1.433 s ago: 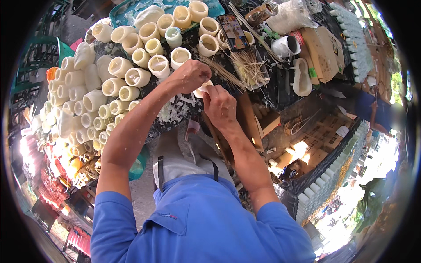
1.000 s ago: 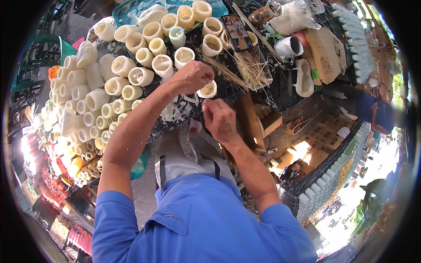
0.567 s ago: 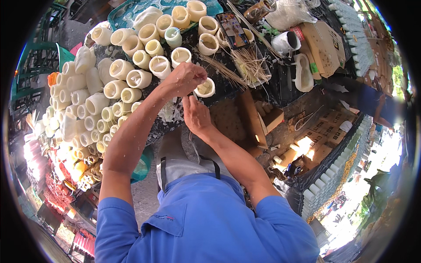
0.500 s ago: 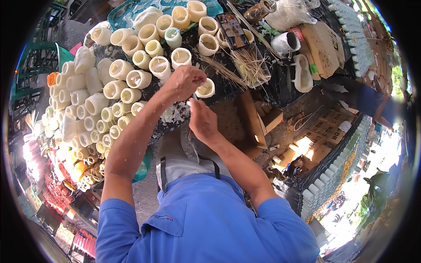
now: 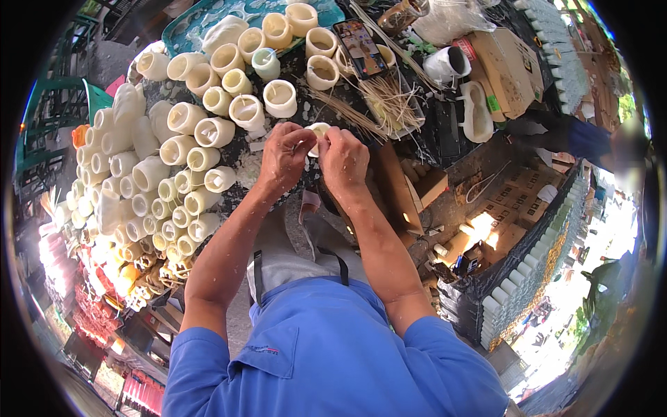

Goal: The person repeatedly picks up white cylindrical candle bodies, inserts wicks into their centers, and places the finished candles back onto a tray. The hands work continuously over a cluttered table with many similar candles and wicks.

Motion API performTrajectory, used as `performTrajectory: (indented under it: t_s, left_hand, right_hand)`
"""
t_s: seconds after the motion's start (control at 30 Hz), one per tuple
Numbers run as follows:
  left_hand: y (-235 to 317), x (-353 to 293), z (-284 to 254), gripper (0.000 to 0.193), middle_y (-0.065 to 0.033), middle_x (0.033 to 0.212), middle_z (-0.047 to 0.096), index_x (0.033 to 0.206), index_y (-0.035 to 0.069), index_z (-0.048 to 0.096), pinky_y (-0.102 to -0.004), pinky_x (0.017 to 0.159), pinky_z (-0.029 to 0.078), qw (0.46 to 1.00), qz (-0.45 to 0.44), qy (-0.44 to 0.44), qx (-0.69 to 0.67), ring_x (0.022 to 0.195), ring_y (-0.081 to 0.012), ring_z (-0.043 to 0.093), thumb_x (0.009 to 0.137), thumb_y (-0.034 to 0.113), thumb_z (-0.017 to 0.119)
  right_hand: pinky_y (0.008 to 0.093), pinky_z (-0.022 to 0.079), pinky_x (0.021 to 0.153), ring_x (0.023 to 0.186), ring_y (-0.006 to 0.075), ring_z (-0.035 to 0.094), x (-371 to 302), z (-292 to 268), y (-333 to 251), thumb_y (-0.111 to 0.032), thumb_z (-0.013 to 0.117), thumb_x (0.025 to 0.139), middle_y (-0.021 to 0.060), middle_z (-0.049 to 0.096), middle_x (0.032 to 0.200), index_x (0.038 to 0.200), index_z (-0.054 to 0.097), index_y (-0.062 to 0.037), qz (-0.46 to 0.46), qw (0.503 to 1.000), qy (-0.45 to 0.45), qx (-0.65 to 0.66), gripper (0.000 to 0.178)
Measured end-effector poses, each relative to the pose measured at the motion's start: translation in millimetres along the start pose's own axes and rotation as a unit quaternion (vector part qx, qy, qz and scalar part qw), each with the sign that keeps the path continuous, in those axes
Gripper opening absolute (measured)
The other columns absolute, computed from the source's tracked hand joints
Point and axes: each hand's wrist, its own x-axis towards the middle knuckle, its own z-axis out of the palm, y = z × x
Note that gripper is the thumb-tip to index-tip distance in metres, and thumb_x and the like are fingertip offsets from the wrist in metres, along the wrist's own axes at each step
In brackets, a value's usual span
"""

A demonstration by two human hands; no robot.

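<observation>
My left hand (image 5: 283, 157) and my right hand (image 5: 344, 158) are close together near the table's front edge, both with fingers pinched. Just beyond and between them is a cream wax cup (image 5: 317, 131), partly covered by the fingers. Whatever the fingertips hold is hidden or too small to make out. Left of my hands stand several similar hollow wax cups (image 5: 281, 99), some with a thin wick or stick inside. A pale green cup (image 5: 265, 63) is among them. White wax scraps (image 5: 249, 170) lie on the table beside my left hand.
A phone (image 5: 360, 48) leans at the back, by thin sticks (image 5: 390, 104) in a clear tray. Right of them are a white cylinder (image 5: 447, 65) and a cardboard box (image 5: 506, 73). An open carton (image 5: 396, 184) sits below the edge. Another person (image 5: 590, 139) is at far right.
My left hand has come down and my right hand has risen, so they now meet in front of the wax cup. The white bit at my right fingertips no longer shows.
</observation>
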Motion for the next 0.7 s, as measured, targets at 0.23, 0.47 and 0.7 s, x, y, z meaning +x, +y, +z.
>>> performTrajectory:
  t_s: [0.23, 0.47, 0.7]
  left_hand:
    - [3.8, -6.8, 1.7, 0.013, -0.0095, 0.101, 0.073, 0.105, 0.005, 0.084, -0.0429, 0.092, 0.054, 1.000, -0.004, 0.001, -0.006, 0.102, -0.0317, 0.065, 0.092, 0.006, 0.079]
    - [-7.8, -47.6, -0.2, 0.030, -0.0164, 0.117, 0.071, 0.125, 0.006, 0.078, -0.0471, 0.095, 0.057, 0.993, -0.028, 0.087, 0.073, 0.111, -0.0382, 0.069, 0.095, 0.005, 0.077]
    - [-68.8, -43.4, -20.2, 0.031, -0.0222, 0.129, 0.060, 0.124, -0.002, 0.068, -0.0558, 0.083, 0.064, 0.923, -0.092, 0.021, 0.373, 0.102, -0.0428, 0.071, 0.094, 0.005, 0.063]
  right_hand:
    - [0.0464, 0.060, 0.073, 0.089, 0.0353, 0.074, -13.7, -6.9, 10.3, -0.004, 0.075, 0.091, 0.0112, 0.069, 0.095, 0.094, 0.074, -0.0053, -0.126, 0.990, 0.056, -0.010, 0.003]
    - [0.0468, 0.061, 0.079, 0.095, 0.0351, 0.072, -11.9, -31.7, 5.8, -0.004, 0.075, 0.094, 0.0106, 0.068, 0.107, 0.108, 0.077, -0.0049, -0.070, 0.996, 0.000, -0.051, 0.015]
    - [0.0464, 0.061, 0.080, 0.091, 0.0366, 0.073, -71.9, -32.8, 10.0, -0.012, 0.078, 0.098, 0.0140, 0.072, 0.102, 0.109, 0.077, -0.0038, -0.087, 0.992, -0.042, 0.082, 0.014]
